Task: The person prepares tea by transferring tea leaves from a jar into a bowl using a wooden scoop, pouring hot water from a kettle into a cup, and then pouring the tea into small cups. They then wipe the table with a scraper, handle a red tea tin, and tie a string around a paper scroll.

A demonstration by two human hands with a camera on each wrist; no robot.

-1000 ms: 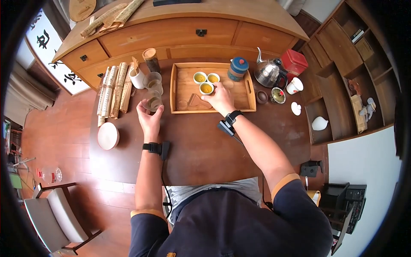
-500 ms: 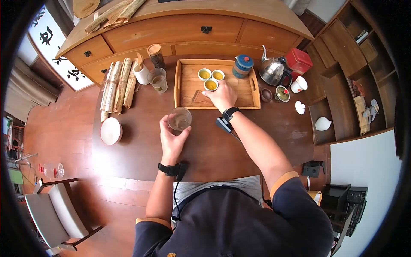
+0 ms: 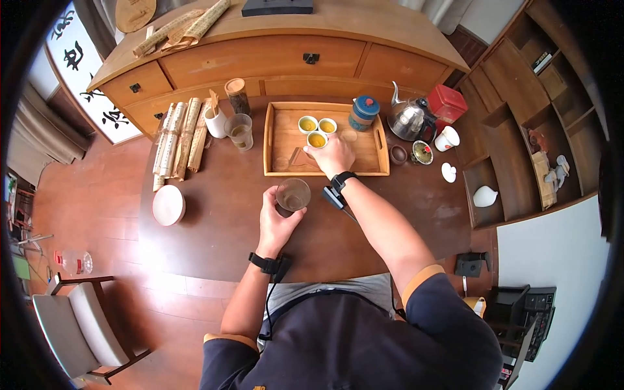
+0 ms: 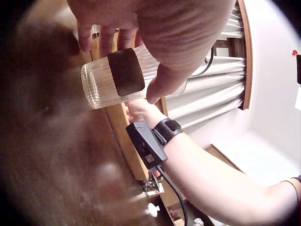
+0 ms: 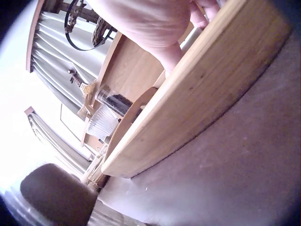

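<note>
My left hand [image 3: 276, 224] grips a clear ribbed glass [image 3: 294, 195] over the table, in front of the tray. A dark patch [image 4: 126, 71] shows on the glass's side in the left wrist view, where the glass leans over. Inside the wooden tray [image 3: 325, 173], my right hand [image 3: 335, 156] holds the front one of three small white teacups [image 3: 316, 140], thumb and fingers at its sides. Yellow-green liquid fills that cup and the two behind it, the left cup [image 3: 307, 123] and the right cup [image 3: 327, 125]. The tray wall hides my right fingertips in the right wrist view.
A blue lidded pot [image 3: 364, 114] occupies the tray's back right corner. Right of the tray stand a steel kettle [image 3: 408, 120], a red tin [image 3: 447, 104] and a lidless gaiwan [image 3: 422, 153]. To the left are another glass [image 3: 240, 133], bamboo scrolls [image 3: 179, 140] and a bowl [image 3: 169, 205].
My left hand has carried the glass away from beside the other glass, rightward and nearer to me, to the front of the tray. My right hand has stayed at the front teacup.
</note>
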